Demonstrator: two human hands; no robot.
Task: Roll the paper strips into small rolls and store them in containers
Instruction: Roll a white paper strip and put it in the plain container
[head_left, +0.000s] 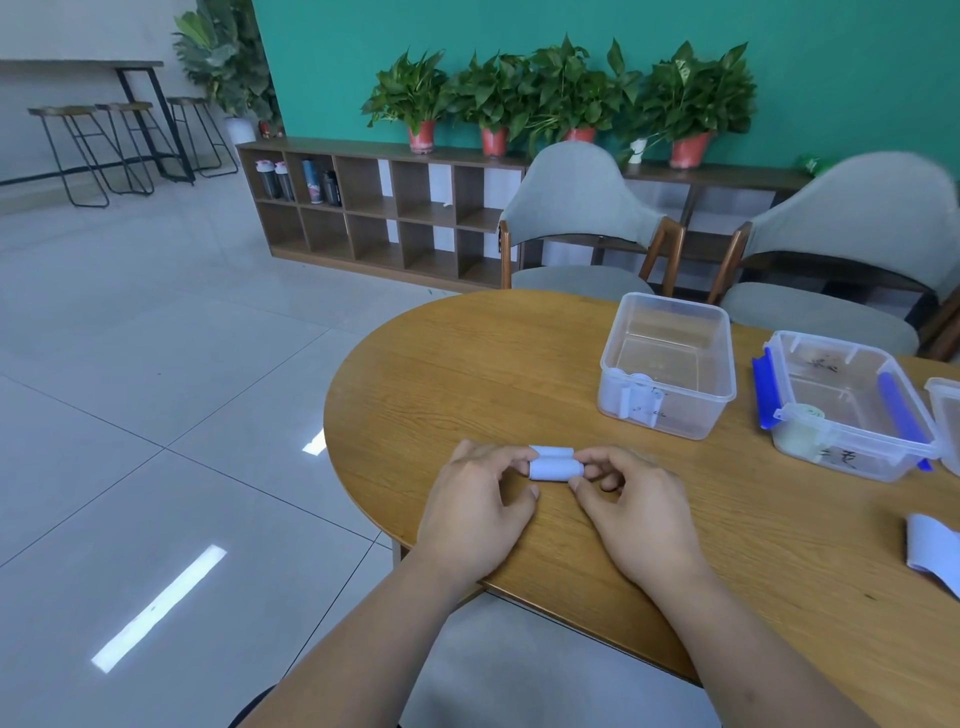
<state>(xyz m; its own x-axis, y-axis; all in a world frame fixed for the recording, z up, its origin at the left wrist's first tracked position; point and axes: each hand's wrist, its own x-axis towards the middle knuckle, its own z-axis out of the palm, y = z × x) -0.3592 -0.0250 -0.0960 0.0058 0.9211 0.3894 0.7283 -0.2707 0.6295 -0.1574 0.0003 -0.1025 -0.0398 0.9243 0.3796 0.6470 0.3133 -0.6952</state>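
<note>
Left hand (478, 499) and right hand (634, 512) fingers pinch a part-rolled paper strip (555, 464); open container (670, 312) and blue-clipped container (852, 353) each seem to hold a roll; spare strip (930, 551) waits

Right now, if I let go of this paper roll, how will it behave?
Set down on the smooth wooden table, the cylindrical paper roll would probably roll if nudged. Thin paper, it looks light and crushable. Pinched only by the left hand and right hand, it may uncoil once released.
</note>
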